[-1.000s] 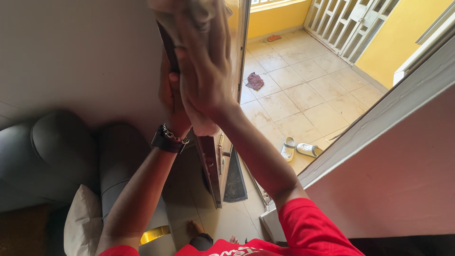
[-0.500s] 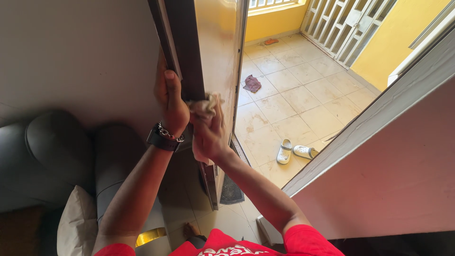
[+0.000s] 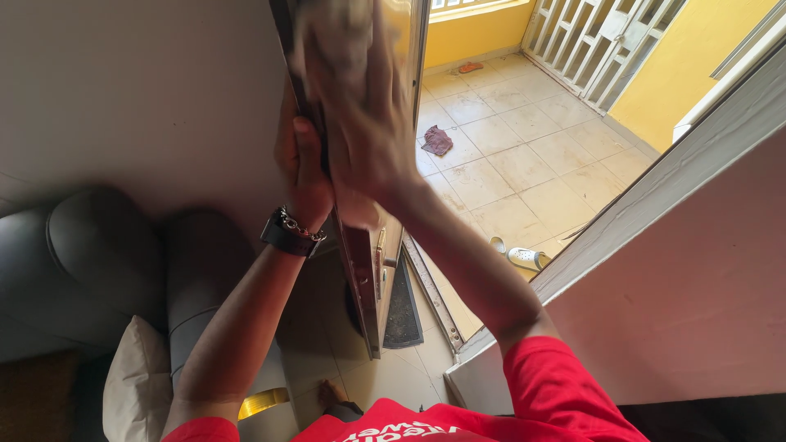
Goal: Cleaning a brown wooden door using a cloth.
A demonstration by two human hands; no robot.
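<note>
I look down along an open brown door (image 3: 364, 270) seen edge-on. My left hand (image 3: 301, 168), with a dark watch and bracelet on the wrist, grips the door's edge. My right hand (image 3: 364, 123) presses a pale, blurred cloth (image 3: 332, 37) flat against the door's upper face. The cloth is partly hidden by my fingers and by motion blur.
A dark grey sofa (image 3: 90, 262) with a beige cushion (image 3: 139, 385) stands at the left against the wall. Outside lie a tiled porch (image 3: 508, 155), a small purple rag (image 3: 436, 141), white sandals (image 3: 524, 256) and a white gate (image 3: 598, 41). A doormat (image 3: 403, 311) lies at the threshold.
My right hand with the cloth has swept from mid-height back up the door's face. The left hand has stayed on the door's edge.
</note>
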